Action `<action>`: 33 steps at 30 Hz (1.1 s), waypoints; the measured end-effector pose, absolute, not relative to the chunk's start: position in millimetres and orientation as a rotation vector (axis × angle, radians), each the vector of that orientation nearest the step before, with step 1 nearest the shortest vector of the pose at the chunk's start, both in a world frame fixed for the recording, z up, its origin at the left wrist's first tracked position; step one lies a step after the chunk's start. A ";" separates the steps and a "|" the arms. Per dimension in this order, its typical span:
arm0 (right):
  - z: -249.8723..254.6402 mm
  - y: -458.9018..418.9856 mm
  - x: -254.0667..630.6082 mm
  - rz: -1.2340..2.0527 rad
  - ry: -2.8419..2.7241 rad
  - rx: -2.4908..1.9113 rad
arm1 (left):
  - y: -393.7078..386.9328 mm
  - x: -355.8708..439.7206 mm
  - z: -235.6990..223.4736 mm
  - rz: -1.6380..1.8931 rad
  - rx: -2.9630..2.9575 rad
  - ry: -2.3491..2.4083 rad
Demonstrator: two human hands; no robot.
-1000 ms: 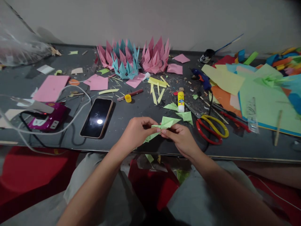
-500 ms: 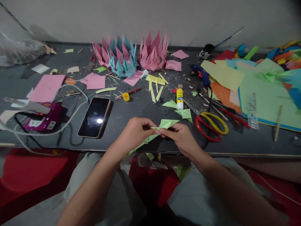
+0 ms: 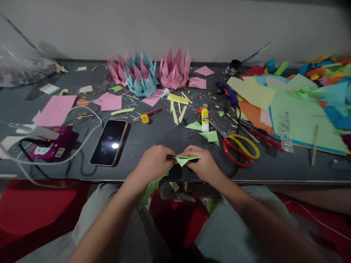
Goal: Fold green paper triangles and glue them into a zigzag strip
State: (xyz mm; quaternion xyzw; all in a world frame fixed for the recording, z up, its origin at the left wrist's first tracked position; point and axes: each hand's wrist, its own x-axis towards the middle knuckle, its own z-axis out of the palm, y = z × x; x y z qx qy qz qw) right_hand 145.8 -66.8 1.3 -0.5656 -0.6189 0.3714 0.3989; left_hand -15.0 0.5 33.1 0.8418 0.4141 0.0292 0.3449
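Observation:
Near the table's front edge, both my hands pinch a folded green paper piece [image 3: 186, 159], seen nearly edge-on. My left hand [image 3: 157, 160] is closed on its left end, and a chain of joined green folded pieces [image 3: 149, 190] hangs below that hand over the edge. My right hand [image 3: 201, 163] grips the right end, fingertips almost meeting those of the left. Just beyond lie two loose green folded pieces, one a star-like piece [image 3: 211, 137], beside an upright uncapped glue stick [image 3: 205, 120]. Scissors [image 3: 241, 149] with red and yellow handles rest to the right.
Pink paper flowers [image 3: 175, 73] and a blue one [image 3: 141, 86] stand at the back. A phone [image 3: 109, 142] and a purple power adapter [image 3: 53, 142] with cables lie left. On the right are a glue gun [image 3: 229, 93] and stacked coloured sheets [image 3: 307, 117]. Paper scraps are strewn about.
The green piece has tilted from showing its face to nearly edge-on. My hands have drawn closer together, and the chain now hangs lower past the table edge. The view has shifted slightly.

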 end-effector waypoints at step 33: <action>30.1 -22.0 179.8 1.220 -0.550 -1.218 | -9.0 28.2 20.9 0.967 1.834 0.890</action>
